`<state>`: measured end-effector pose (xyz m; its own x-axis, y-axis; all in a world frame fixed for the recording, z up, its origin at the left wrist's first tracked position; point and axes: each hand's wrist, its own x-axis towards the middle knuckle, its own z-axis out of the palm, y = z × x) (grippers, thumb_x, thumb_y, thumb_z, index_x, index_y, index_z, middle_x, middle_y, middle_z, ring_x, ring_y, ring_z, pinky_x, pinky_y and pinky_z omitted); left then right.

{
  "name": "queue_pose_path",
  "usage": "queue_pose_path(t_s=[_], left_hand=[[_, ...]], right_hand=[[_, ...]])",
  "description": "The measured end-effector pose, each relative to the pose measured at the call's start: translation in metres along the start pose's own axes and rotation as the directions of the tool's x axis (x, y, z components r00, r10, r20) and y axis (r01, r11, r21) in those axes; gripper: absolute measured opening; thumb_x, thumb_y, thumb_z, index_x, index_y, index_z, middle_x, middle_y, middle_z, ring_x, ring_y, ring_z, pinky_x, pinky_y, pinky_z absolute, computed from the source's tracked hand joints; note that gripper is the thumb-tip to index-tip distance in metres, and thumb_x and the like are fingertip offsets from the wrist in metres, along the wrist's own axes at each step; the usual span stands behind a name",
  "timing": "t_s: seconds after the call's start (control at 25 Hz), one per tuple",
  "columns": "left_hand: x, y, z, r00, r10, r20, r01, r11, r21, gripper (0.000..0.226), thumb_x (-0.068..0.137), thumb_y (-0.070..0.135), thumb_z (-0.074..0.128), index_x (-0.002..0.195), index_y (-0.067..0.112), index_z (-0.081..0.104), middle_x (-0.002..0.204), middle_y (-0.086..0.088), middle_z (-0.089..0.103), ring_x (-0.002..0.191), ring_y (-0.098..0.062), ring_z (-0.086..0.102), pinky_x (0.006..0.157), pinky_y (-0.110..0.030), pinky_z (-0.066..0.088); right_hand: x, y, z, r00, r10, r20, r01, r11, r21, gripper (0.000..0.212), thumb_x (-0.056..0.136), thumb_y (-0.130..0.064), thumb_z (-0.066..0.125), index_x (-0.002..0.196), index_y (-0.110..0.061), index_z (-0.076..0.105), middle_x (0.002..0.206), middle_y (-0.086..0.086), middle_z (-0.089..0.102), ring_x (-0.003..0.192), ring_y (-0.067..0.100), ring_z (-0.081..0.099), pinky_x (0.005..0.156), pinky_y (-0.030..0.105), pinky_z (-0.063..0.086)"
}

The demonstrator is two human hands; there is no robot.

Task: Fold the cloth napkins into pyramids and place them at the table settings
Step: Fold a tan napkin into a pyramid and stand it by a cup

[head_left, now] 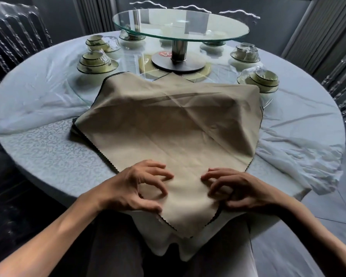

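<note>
Your beige napkin [168, 124] lies spread open on the near part of the round table [48, 148], one zigzag-edged corner hanging over the table's edge toward you, the far side humped up over something underneath that you cannot see. More napkin edges peek out beneath it on the left, so it seems to sit on a small stack. Your left hand [136, 184] rests on the near left part of the cloth, fingers curled like a claw with the tips pressing down into the fabric; whether the thumb pinches the edge is hard to tell. Your right hand [236, 188] mirrors it on the near right — fingers bent, tips on the cloth, thumb down by the napkin's edge. Between the two hands runs a bare strip of fabric leading to the hanging corner. Beyond the napkin stands a glass turntable [180, 25] on a metal post, its base just past the cloth's far edge. Stacked bowl sets wrapped in clear plastic ring the table: two on the left [97, 62], two on the right [258, 78], more behind the post. Crumpled clear plastic sheeting [300, 156] lies over the tablecloth on both sides, and plastic-covered chairs [14, 29] stand at the far left and right.
</note>
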<state>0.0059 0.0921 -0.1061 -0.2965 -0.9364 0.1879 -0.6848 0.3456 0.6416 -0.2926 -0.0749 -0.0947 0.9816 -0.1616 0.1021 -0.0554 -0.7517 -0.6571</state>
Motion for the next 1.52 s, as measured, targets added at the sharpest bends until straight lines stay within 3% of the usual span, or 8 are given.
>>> queue_pose_path(t_s=[0.4, 0.64, 0.8, 0.92, 1.04, 1.24, 1.44, 1.52], left_hand=[[-0.006, -0.002, 0.002, 0.996, -0.088, -0.032, 0.084, 0.992, -0.098, 0.026, 0.079, 0.056, 0.071, 0.094, 0.037, 0.079, 0.131, 0.025, 0.060, 0.137, 0.000, 0.041, 0.118, -0.036, 0.020], [0.001, 0.000, 0.001, 0.982, -0.164, -0.094, 0.149, 0.978, -0.144, 0.057, 0.083, 0.072, 0.054, 0.102, 0.024, 0.079, 0.121, 0.025, 0.065, 0.128, 0.005, 0.049, 0.116, -0.023, 0.024], [0.001, 0.003, -0.004, 0.978, -0.208, -0.034, 0.197, 0.958, -0.208, 0.043, 0.085, 0.055, 0.061, 0.100, 0.019, 0.079, 0.119, 0.021, 0.068, 0.127, 0.006, 0.050, 0.114, -0.018, 0.024], [0.006, 0.013, -0.001, 0.940, -0.279, -0.199, 0.223, 0.939, -0.260, 0.036, 0.094, 0.044, 0.057, 0.083, 0.014, 0.074, 0.087, 0.019, 0.072, 0.091, 0.004, 0.066, 0.083, -0.016, 0.048], [0.012, 0.017, 0.000, 0.871, -0.295, -0.393, 0.215, 0.948, -0.234, 0.043, 0.095, 0.052, 0.055, 0.066, 0.021, 0.055, 0.060, 0.015, 0.055, 0.055, -0.002, 0.050, 0.052, -0.018, 0.037], [0.002, 0.008, -0.007, 0.968, -0.183, -0.169, 0.181, 0.983, -0.029, 0.037, 0.068, 0.045, 0.073, 0.104, 0.035, 0.072, 0.108, 0.023, 0.068, 0.107, -0.001, 0.061, 0.088, -0.018, 0.048], [0.018, 0.002, -0.018, 0.722, -0.256, -0.643, 0.310, 0.950, -0.030, 0.017, 0.093, 0.032, 0.056, 0.081, 0.029, 0.068, 0.066, 0.015, 0.065, 0.062, -0.004, 0.062, 0.058, -0.027, 0.047], [0.027, 0.000, -0.026, 0.668, -0.238, -0.705, 0.357, 0.934, 0.023, 0.025, 0.094, 0.040, 0.053, 0.081, 0.025, 0.068, 0.064, 0.016, 0.060, 0.059, -0.008, 0.059, 0.053, -0.023, 0.037]], right_hand=[[0.006, -0.004, 0.002, 0.979, 0.078, -0.190, -0.080, 0.997, 0.000, 0.015, 0.084, -0.024, 0.075, 0.096, -0.016, 0.079, 0.115, -0.011, 0.071, 0.118, 0.003, 0.059, 0.100, 0.024, 0.046], [-0.003, -0.008, 0.001, 0.995, 0.051, -0.088, -0.055, 0.997, -0.048, 0.034, 0.080, -0.036, 0.079, 0.111, -0.023, 0.073, 0.131, -0.012, 0.062, 0.128, 0.005, 0.051, 0.109, 0.024, 0.037], [0.002, -0.006, 0.007, 0.977, 0.066, -0.201, -0.077, 0.996, -0.048, 0.023, 0.089, -0.039, 0.067, 0.103, -0.023, 0.076, 0.120, -0.018, 0.067, 0.119, 0.006, 0.059, 0.099, 0.036, 0.048], [0.001, -0.009, 0.005, 0.970, 0.081, -0.230, -0.091, 0.995, -0.032, 0.028, 0.087, -0.039, 0.070, 0.106, -0.019, 0.074, 0.114, -0.016, 0.069, 0.113, 0.005, 0.062, 0.095, 0.027, 0.049], [0.003, -0.012, 0.009, 0.947, 0.063, -0.315, -0.098, 0.991, -0.096, 0.022, 0.085, -0.030, 0.066, 0.103, -0.019, 0.073, 0.104, -0.015, 0.071, 0.099, 0.003, 0.064, 0.081, 0.018, 0.049], [0.021, -0.001, 0.009, 0.795, 0.251, -0.553, -0.260, 0.964, 0.062, 0.041, 0.093, -0.044, 0.044, 0.076, -0.011, 0.061, 0.066, 0.007, 0.060, 0.063, 0.023, 0.059, 0.058, 0.045, 0.046], [0.053, -0.007, 0.006, 0.580, 0.220, -0.785, -0.371, 0.929, -0.014, 0.036, 0.095, -0.038, 0.037, 0.068, -0.016, 0.047, 0.054, -0.006, 0.045, 0.049, 0.017, 0.045, 0.046, 0.035, 0.033], [0.058, -0.014, 0.001, 0.595, 0.200, -0.779, -0.474, 0.869, -0.139, 0.035, 0.092, -0.041, 0.032, 0.066, -0.019, 0.042, 0.052, 0.001, 0.043, 0.047, 0.025, 0.043, 0.050, 0.031, 0.026]])
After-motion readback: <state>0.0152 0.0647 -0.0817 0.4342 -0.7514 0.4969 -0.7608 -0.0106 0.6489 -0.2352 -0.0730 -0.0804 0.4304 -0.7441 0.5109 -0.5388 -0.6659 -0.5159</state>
